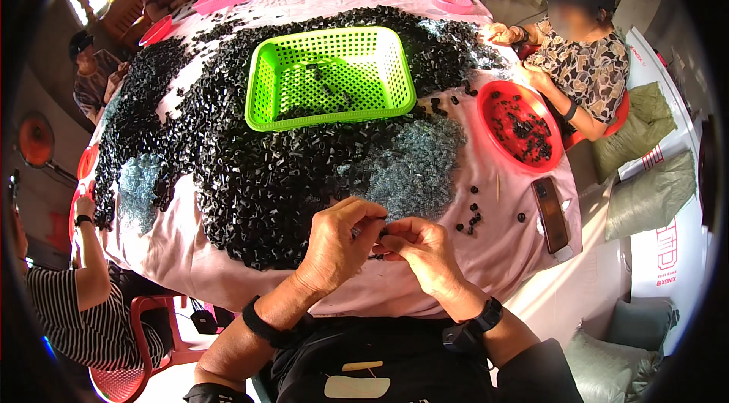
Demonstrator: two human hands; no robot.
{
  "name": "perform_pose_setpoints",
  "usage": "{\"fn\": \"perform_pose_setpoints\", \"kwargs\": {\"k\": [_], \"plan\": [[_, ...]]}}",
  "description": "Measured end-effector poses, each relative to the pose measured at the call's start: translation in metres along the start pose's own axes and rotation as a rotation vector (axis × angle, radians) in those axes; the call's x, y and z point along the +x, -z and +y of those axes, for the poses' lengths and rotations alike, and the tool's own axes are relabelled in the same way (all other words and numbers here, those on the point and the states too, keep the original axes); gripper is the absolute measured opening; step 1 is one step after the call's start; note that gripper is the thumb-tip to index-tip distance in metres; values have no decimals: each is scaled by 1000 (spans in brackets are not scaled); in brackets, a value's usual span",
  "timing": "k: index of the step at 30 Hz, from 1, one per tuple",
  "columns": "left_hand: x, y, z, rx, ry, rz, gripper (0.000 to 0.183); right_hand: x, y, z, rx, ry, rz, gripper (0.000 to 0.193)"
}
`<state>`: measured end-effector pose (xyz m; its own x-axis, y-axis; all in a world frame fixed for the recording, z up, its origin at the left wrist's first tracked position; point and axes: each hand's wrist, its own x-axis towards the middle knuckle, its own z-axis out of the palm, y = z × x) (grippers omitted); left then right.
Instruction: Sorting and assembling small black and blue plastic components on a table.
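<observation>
My left hand and my right hand meet above the near edge of the table, fingertips pinched together. Between them shows a small black piece, mostly covered by the fingers. What else the left fingers pinch is hidden. Just beyond my hands lies a heap of small clear plastic pieces. To its left spreads a large pile of small black plastic pieces. Several black pieces are scattered on the cloth right of my right hand.
A green perforated basket with a few black pieces sits on the pile. At right are a red basin holding black pieces and a phone. Co-workers sit around the pink-covered table, one person at the right.
</observation>
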<state>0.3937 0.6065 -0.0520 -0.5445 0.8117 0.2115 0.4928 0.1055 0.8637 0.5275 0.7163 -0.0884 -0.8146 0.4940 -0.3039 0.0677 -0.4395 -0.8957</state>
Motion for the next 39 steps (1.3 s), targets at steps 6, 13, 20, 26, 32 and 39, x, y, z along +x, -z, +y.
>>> {"fn": "perform_pose_setpoints", "kwargs": {"k": [6, 13, 20, 26, 32, 39], "plan": [[-1, -2, -1, 46, -91, 2, 15, 3, -1, 4, 3, 28, -18, 17], [-3, 0, 2, -76, -7, 153, 11, 2, -4, -4, -23, -8, 5, 17], [-5, -3, 2, -35, -141, 118, 13, 3, -4, -2, -7, 24, -26, 16], [-2, 1, 6, -5, -117, 118, 15, 3, -1, 0, 29, 17, -32, 18], [-7, -2, 2, 1, -53, 71, 16, 4, -5, -3, 48, 6, -19, 18], [-9, -4, -1, 78, -113, 75, 16, 3, -3, -4, 38, -6, -16, 21]]}}
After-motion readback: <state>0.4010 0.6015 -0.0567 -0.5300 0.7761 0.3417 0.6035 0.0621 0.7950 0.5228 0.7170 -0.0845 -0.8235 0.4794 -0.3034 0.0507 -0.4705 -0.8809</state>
